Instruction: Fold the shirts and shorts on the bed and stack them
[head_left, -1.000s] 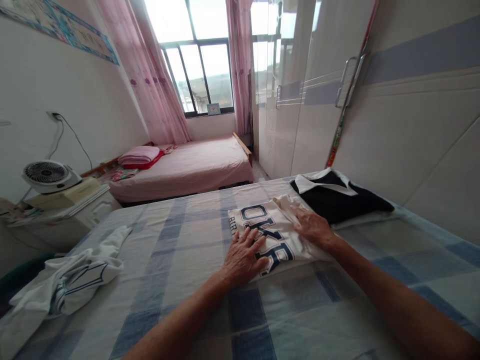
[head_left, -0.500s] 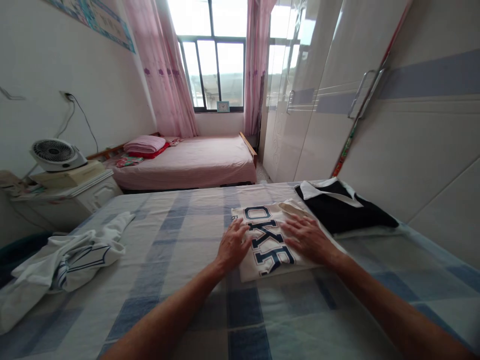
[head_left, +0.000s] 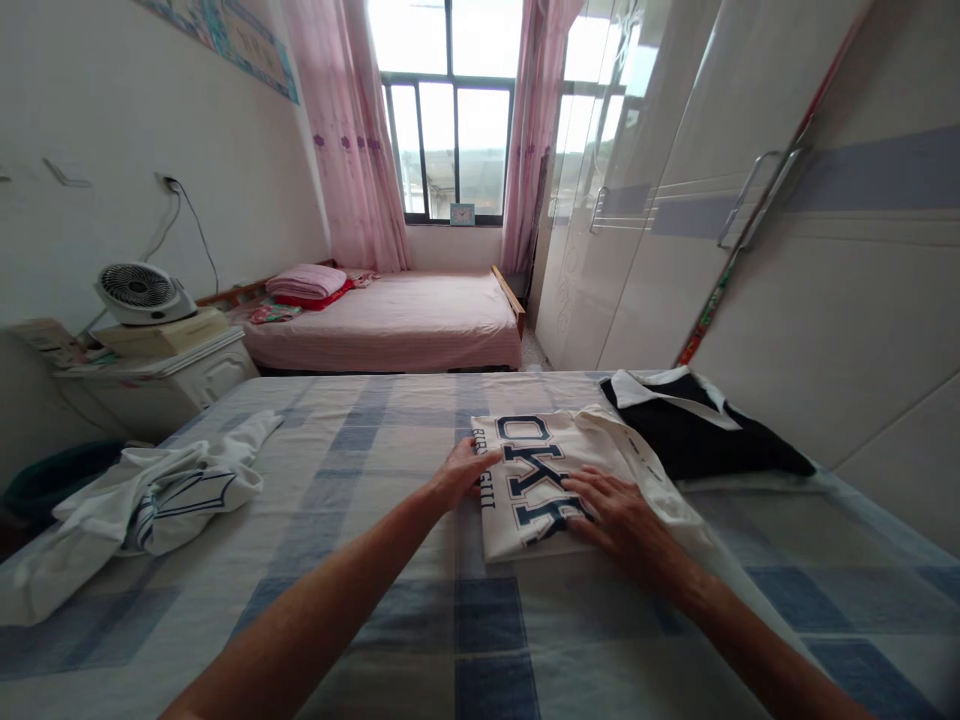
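A cream shirt [head_left: 536,455] with large dark letters lies folded on the bed. At its left edge is my left hand [head_left: 457,474], pinching the border, with one digit over the top and the other fingers partly hidden. My right hand [head_left: 626,520] rests palm down on the lower right of the print, fingers spread and stretched out. A loose cream part of the shirt reaches past it to the right. Behind and to the right lies a folded black garment [head_left: 675,430] with a white collar.
A crumpled white garment [head_left: 187,495] with dark stripes lies on the left of the checked bedsheet [head_left: 360,590]. Wardrobe doors [head_left: 847,300] rise on the right. Beyond are a pink bed [head_left: 420,310] and, at left, a fan [head_left: 142,290] on a cabinet.
My left hand has slid from the shirt's top to its left edge, uncovering small letters there. My right hand has moved slightly down and right. The view has shifted left.
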